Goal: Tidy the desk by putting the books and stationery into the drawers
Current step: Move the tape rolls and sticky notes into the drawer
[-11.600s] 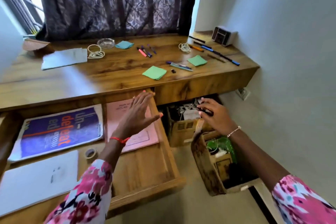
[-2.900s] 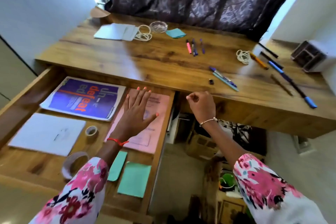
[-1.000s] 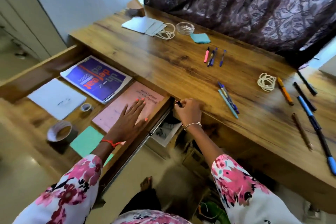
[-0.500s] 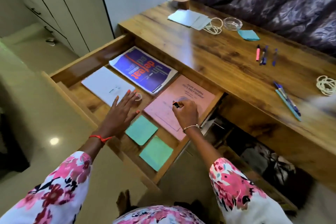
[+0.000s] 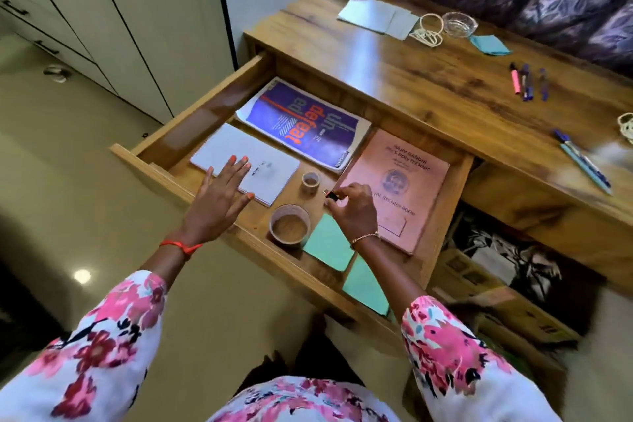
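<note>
The wooden drawer [image 5: 191, 134] stands pulled out under the desk [image 5: 411, 79]. In it lie a purple book [image 5: 301, 127], a pink record book [image 5: 400, 181], a white notebook [image 5: 263, 164], two tape rolls [image 5: 289, 224] and green sticky pads [image 5: 327, 245]. My right hand [image 5: 352, 207] hovers over the drawer's middle, fingertips pinched on a small black object [image 5: 331, 195]. My left hand [image 5: 219, 195] is spread flat over the white notebook's near edge. Pens [image 5: 524, 80] and blue pens [image 5: 582, 159] lie on the desktop.
On the desk also lie white papers [image 5: 375, 15], coiled cord [image 5: 428, 32], a glass dish [image 5: 459, 24], a blue sticky pad [image 5: 489, 44]. Cardboard boxes [image 5: 496, 295] sit under the desk at right. White cabinets [image 5: 85, 20] stand at left.
My right hand carried the small black object from the desk edge to above the drawer, leftwards past the pink book. My left hand shifted from the pink book to the white notebook.
</note>
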Motion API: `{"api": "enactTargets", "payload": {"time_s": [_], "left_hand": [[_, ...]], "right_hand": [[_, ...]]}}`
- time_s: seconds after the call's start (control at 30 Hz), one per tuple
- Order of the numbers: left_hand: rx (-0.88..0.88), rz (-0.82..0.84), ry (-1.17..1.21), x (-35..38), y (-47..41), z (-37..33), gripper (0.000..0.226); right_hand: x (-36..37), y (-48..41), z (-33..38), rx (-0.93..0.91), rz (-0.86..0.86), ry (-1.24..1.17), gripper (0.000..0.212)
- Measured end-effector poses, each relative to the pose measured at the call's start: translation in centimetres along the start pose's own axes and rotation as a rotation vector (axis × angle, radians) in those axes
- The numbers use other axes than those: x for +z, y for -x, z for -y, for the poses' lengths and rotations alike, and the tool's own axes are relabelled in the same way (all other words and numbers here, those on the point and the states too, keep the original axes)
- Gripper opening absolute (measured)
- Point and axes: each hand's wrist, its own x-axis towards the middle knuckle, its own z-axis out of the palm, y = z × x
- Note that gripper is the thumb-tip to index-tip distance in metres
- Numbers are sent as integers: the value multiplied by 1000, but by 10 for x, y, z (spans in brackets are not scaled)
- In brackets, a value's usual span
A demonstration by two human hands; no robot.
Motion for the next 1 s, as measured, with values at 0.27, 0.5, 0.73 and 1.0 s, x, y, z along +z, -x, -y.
{"api": "enactTargets", "payload": {"time_s": [0.27, 0.5, 0.73, 1.0], "left_hand": [[21, 19, -4, -8, -24, 40, 65], [58, 110, -63, -3, -50, 85, 71], [78, 145, -32, -2, -48, 97, 65], [82, 177, -73, 2, -47, 98, 70]], "right_hand": [[42, -34, 26, -28, 65, -24, 16], [92, -48, 56, -110, 238, -4, 16], [127, -41, 71, -245, 485, 189, 22], [148, -52, 96, -322, 544, 291, 24]]}}
